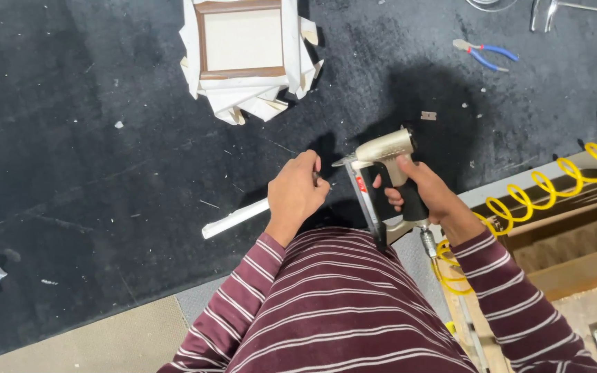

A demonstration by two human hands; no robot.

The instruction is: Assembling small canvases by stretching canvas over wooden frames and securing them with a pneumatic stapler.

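Black matting underlies everything — right hand (428,192) clenches a pneumatic stapler (383,181); left hand (296,195) curls over a white strip (235,218), its grip hidden — contact unclear.

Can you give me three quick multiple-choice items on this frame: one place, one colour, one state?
1. Where does the small framed canvas lie?
A. near the top edge of the black mat
B. under the right hand
C. on the wooden bench

2. What colour is the coiled air hose?
A. red
B. yellow
C. green

3. How is the pneumatic stapler held?
A. lying loose on the mat
B. by the left hand alone
C. gripped in the right hand

Answers: 1 A, it lies far above both hands. 2 B, the coils are bright yellow. 3 C, right fingers wrap its handle; the left hand rests beside its nose.
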